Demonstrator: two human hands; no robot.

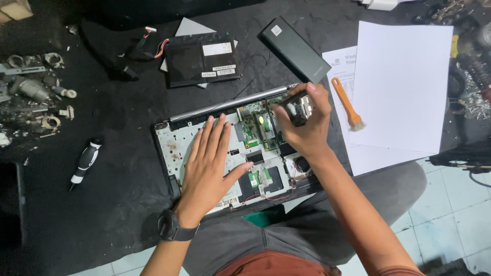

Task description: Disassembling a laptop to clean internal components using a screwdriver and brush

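Note:
An opened laptop base (171, 145) lies on a black mat, its white inner shell and green circuit board (255, 128) exposed. My left hand (209, 161) rests flat on the shell with fingers spread, holding nothing; a dark watch sits on its wrist. My right hand (307, 128) is closed around a small dark boxy part with metal showing (296, 108), held just above the board's far right end.
A black screwdriver (86, 161) lies left of the laptop. A flat black battery pack (202, 59) and a long black bar-shaped pack (295, 48) sit behind it. White paper sheets (404, 82) with an orange-handled brush (347, 104) lie right. Metal parts (36, 97) crowd the far left.

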